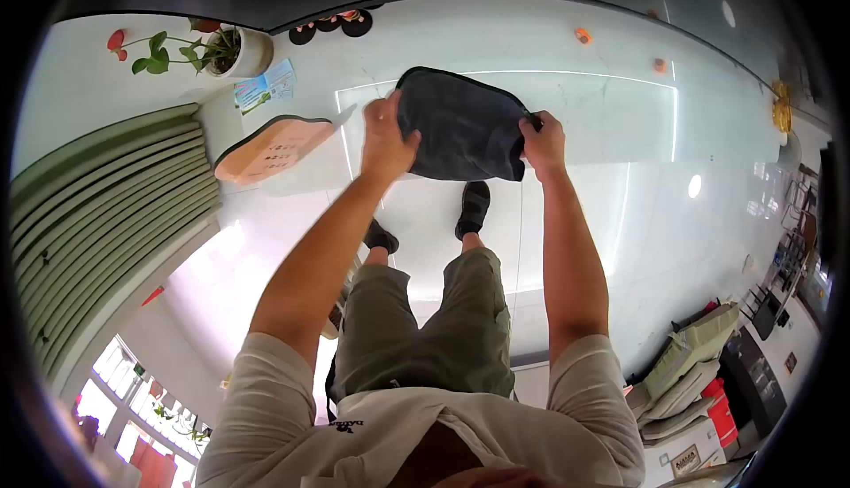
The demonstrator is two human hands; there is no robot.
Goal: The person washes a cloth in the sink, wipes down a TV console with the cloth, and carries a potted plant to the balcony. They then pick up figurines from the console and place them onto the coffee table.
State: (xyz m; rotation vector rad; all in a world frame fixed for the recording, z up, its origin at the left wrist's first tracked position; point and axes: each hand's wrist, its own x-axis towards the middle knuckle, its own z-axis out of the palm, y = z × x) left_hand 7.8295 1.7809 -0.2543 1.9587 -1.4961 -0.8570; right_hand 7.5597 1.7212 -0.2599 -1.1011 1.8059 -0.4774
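Observation:
A dark grey, flat piece of fabric with black edging, like a mat [460, 125], is held up in front of me over a glossy white tabletop [611, 116]. My left hand [387, 141] is closed on its left edge, with the thumb over the near face. On the right side, my right hand [544, 143] pinches the edge near the upper right corner. The lower right part looks slightly creased. A pinkish-orange mat [276, 147] with dark edging and small printing lies to the left of my left hand.
At the back left stand a potted plant [239, 52], a blue-and-white card [266, 87] and dark round items [356, 23]. Small orange items [583, 35] lie at the far side. A ribbed green panel [124, 231] is at left; stacked pale items [686, 368] are at lower right.

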